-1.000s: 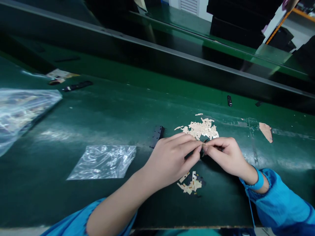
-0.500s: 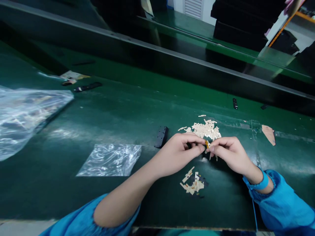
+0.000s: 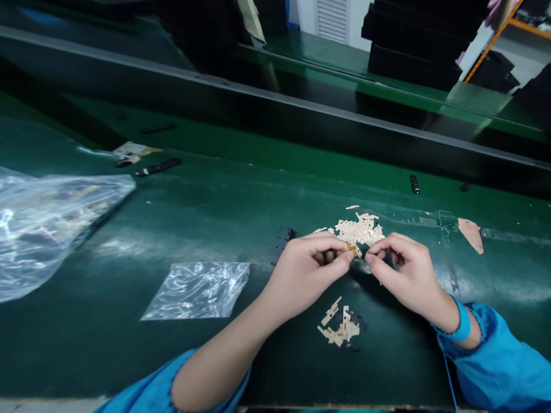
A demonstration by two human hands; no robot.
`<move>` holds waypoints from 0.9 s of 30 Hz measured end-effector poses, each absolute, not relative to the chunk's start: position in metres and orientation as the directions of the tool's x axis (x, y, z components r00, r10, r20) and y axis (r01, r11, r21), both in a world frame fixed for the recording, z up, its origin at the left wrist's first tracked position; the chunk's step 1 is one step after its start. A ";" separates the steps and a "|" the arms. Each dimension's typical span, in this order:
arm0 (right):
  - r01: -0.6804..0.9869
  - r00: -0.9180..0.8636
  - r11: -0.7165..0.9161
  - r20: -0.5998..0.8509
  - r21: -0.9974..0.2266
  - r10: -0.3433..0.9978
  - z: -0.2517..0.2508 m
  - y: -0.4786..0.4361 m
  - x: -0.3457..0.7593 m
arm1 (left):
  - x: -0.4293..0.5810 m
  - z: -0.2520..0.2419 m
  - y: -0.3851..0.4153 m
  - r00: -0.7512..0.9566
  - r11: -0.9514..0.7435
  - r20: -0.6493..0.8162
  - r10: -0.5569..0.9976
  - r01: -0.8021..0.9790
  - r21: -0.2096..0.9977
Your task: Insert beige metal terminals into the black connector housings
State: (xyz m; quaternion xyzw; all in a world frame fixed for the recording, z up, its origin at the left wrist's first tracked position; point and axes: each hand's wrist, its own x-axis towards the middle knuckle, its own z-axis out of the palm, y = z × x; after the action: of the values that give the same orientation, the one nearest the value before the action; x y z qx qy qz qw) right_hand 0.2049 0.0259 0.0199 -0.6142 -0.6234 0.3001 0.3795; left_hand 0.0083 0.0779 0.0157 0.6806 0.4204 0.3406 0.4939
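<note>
Left hand (image 3: pixel 303 272) at frame centre, pinching an orange-white piece (image 3: pixel 355 250), right hand (image 3: pixel 408 274) alongside, grip indeterminable, pale pieces (image 3: pixel 359 230) just above.

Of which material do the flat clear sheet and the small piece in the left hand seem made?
Clear sheet: probably thin, glossy plastic, being see-through with bright creases. Small piece in the left hand: perhaps plastic film, from its amber area; too small to judge finish.
</note>
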 end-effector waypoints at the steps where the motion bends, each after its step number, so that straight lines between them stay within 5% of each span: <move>1: 0.557 0.016 0.093 0.122 -0.825 0.992 0.020 0.025 0.204 | 0.008 0.016 0.076 0.416 -0.222 0.098 0.904 0.260 0.940; 8: 0.511 -0.070 0.106 0.081 -0.853 0.994 0.016 0.024 0.202 | 0.009 0.007 0.071 0.531 -0.516 0.312 0.788 0.293 0.805; 27: 0.507 -0.099 0.132 0.095 -0.852 0.991 0.013 0.025 0.202 | 0.010 0.015 0.070 0.523 -0.369 0.169 0.836 0.306 0.878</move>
State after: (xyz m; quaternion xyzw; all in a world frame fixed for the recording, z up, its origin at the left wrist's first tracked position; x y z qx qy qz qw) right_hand 0.2019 0.0246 0.0127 -0.5667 -0.6607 0.3358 0.3598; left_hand 0.0095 0.0704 0.0146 0.7648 0.3730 0.3155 0.4199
